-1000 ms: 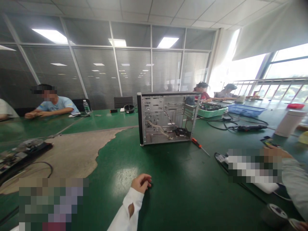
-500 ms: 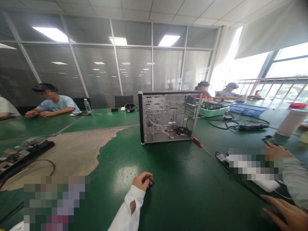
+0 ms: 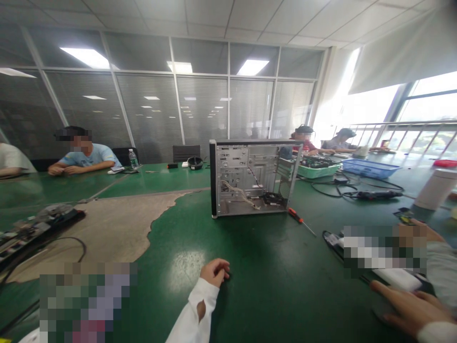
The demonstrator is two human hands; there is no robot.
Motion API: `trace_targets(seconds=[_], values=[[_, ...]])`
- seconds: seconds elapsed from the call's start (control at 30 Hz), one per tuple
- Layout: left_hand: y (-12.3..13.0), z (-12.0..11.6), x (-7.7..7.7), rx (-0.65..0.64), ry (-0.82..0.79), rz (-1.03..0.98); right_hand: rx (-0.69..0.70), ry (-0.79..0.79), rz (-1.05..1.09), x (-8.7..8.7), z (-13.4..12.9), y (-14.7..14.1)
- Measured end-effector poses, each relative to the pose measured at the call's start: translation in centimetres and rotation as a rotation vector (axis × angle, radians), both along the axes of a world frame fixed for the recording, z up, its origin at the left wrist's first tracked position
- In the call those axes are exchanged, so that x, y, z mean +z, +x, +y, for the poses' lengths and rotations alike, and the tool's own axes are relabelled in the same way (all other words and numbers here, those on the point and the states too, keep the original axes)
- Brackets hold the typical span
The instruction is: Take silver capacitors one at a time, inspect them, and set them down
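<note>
My left hand, in a white sleeve with a hole in it, rests on the green tabletop with its fingers loosely curled and nothing visible in them. An open computer case stands upright beyond it, showing loose cables and a black fan. Beside the case's lower right corner lies an orange-handled screwdriver. My right hand is at the lower right, fingers stretched out above a dark patch I cannot make out. It is close to a white power strip.
A co-worker's hand holds a small object at right. Behind are a green basket, a blue basket, black cables and a white bottle. Electronic parts lie left. Several people sit around the table.
My right hand has moved left and slightly up, toward the power strip, and more of its sleeve shows. The view has shifted slightly; my left hand keeps its pose.
</note>
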State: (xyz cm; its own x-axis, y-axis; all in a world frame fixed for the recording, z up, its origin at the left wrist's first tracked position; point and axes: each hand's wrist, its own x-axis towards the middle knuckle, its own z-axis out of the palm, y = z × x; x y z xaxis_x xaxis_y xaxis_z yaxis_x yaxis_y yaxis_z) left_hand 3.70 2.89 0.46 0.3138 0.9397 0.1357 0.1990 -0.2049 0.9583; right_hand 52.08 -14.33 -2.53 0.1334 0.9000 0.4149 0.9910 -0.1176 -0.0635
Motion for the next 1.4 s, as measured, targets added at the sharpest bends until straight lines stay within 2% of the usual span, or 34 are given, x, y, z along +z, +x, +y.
trace_targets(seconds=[0.07,0.17,0.27,0.37,0.43,0.53,0.6,0.67,0.77,0.87,1.1,1.27,1.4], values=[[0.0,0.0,0.0,0.0,-0.002,-0.015,0.053,-0.153,0.049,2.9,1.6,-4.0],[0.1,-0.1,0.1,0.013,-0.016,-0.023,0.185,-0.271,0.08,7.7,4.5,-12.3],[0.0,-0.2,0.1,0.043,-0.017,-0.024,0.35,-0.374,0.093,10.9,7.8,-20.7],[-0.2,-0.2,0.1,0.083,0.026,-0.012,0.514,-0.351,0.083,11.8,11.4,-27.0],[-0.5,-0.1,0.2,0.114,0.088,0.003,0.591,-0.309,0.142,11.6,13.6,-30.0],[-0.9,-0.1,0.2,0.154,0.194,0.022,0.632,-0.266,0.226,10.4,16.1,-33.1],[-1.0,-0.1,0.2,0.166,0.247,0.04,0.634,-0.228,0.292,9.0,16.9,-34.3],[-0.9,-0.1,0.2,0.161,0.29,0.069,0.62,-0.153,0.458,7.2,17.0,-34.8],[-0.7,-0.2,0.3,0.133,0.351,0.128,0.601,-0.033,0.744,4.5,16.6,-34.2],[-0.4,-0.2,0.3,0.127,0.379,0.17,0.635,0.023,0.837,3.1,16.2,-33.4],[0.3,1.1,0.6,0.183,0.243,0.154,0.692,0.06,0.8,3.7,16.0,-33.3],[0.8,1.8,0.8,0.164,0.3,0.282,0.708,0.058,0.805,4.0,15.8,-33.2],[0.6,1.7,0.5,0.184,0.309,0.304,0.746,0.073,0.798,4.6,15.4,-33.0]])
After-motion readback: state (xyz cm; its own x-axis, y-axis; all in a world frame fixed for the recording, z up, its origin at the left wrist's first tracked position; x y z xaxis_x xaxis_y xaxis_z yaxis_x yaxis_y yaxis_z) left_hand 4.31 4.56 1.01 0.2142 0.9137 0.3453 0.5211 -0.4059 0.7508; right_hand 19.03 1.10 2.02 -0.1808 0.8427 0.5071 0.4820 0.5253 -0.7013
